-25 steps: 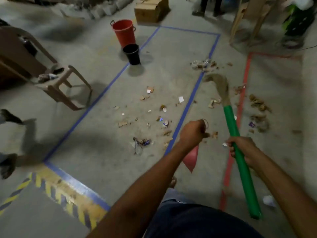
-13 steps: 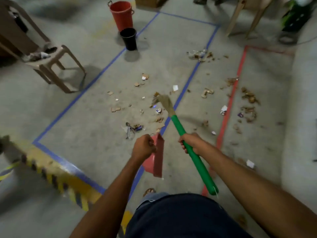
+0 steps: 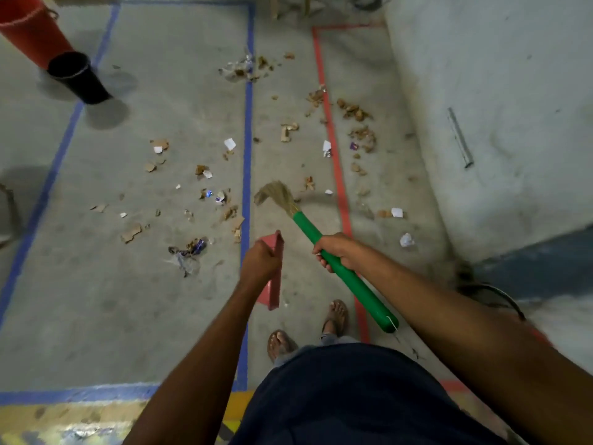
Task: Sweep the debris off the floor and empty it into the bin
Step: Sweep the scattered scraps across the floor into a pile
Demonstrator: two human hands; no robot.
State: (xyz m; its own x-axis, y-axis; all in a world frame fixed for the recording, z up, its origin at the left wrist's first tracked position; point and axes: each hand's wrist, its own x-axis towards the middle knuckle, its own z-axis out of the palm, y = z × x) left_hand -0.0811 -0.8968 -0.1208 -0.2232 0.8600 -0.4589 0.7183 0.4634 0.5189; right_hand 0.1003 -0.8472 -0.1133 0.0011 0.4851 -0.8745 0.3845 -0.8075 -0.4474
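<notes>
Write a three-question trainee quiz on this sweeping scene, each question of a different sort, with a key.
1. True or false: the dustpan lies flat on the floor.
2. Which hand grips the broom? A) left hand B) right hand C) both
3. Fill in: the black bin stands right in front of a ____ bucket.

Key:
1. False; the left hand holds it up, tilted on edge.
2. B; the right hand is wrapped round the green handle.
3. Red.
</notes>
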